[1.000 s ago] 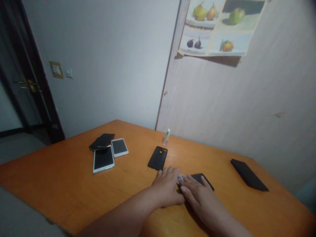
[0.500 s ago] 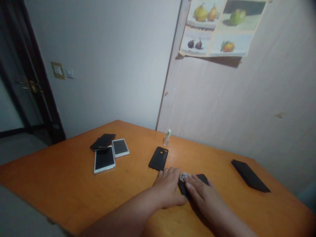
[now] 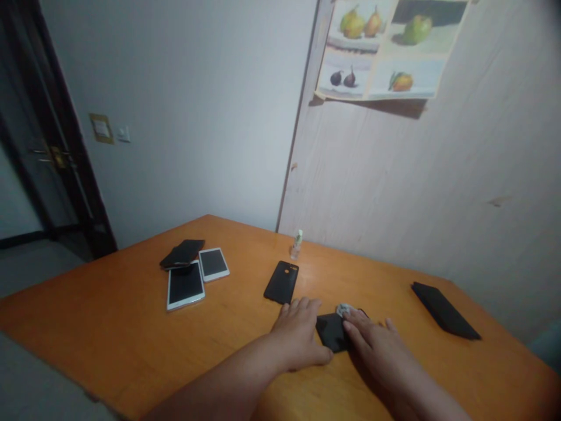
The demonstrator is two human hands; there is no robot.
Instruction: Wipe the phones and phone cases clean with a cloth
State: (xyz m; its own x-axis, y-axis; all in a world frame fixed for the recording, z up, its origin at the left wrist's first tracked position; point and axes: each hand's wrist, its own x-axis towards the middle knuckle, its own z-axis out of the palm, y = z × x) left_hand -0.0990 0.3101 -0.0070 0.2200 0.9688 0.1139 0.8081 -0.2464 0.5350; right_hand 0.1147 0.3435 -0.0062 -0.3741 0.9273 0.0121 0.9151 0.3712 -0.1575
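A flat black phone (image 3: 331, 333) lies on the wooden table, partly hidden by my hands. My left hand (image 3: 298, 333) grips its left end, with the thumb on the near edge and the fingers on the far side. On top of the phone, my right hand (image 3: 372, 345) presses a crumpled whitish cloth or tissue (image 3: 344, 310) with its fingertips. Just beyond my left hand is a black phone case (image 3: 283, 282) with a camera cutout and a round hole. A small clear spray bottle (image 3: 297, 245) stands upright behind the case.
Left on the table (image 3: 118, 327) lie a white tablet (image 3: 186, 286), a smaller white tablet (image 3: 214, 264) and a black folding case (image 3: 183, 254) overlapping the larger tablet. Another black case (image 3: 445, 310) lies at the right. Walls rise behind the table, with a fruit poster (image 3: 390, 49).
My right hand has slid to the right across the phone with the cloth, uncovering more of the black surface. My left hand stays at the phone's left end.
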